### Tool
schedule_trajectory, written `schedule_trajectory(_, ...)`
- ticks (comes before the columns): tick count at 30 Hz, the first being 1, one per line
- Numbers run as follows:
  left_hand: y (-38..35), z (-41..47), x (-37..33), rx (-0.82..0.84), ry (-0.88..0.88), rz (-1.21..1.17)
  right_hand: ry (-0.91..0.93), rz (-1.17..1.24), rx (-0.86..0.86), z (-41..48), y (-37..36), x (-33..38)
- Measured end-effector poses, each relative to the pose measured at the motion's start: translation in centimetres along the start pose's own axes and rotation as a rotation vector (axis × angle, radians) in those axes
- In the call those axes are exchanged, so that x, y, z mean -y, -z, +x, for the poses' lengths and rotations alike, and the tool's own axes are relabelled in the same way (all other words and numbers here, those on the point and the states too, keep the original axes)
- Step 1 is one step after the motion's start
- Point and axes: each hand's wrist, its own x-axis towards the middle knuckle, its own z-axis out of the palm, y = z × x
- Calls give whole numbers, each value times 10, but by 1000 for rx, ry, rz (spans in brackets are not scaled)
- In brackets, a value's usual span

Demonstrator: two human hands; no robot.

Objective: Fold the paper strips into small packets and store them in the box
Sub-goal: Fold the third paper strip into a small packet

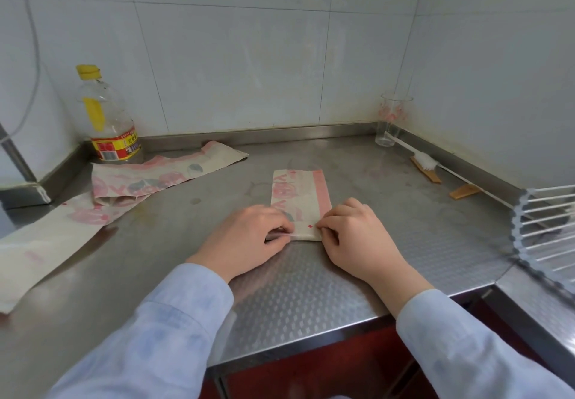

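Item: paper strip [298, 194], on desk [186, 230], partly folded; near end pinched by curled fingers [284, 227] of left hand [249, 238] and right hand [353, 238]. Remaining: loose strips [46, 243] at left. Finished packets: none visible; box unseen.

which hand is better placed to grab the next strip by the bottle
Left, probably: the left hand is nearer the loose strips; the right hand would have to cross the held strip.

Yellow-capped bottle [107, 118], clear glass [390, 121], white brush [427, 162], wire rack [547, 227], steel counter [193, 236]
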Motion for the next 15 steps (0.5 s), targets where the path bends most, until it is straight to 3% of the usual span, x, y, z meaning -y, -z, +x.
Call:
schedule_trajectory(8,4,3,-9,69,-62,69,-18,102,41,1,2,0)
schedule_trajectory(15,2,3,-10,28,22,99,3,58,95,1,6,3)
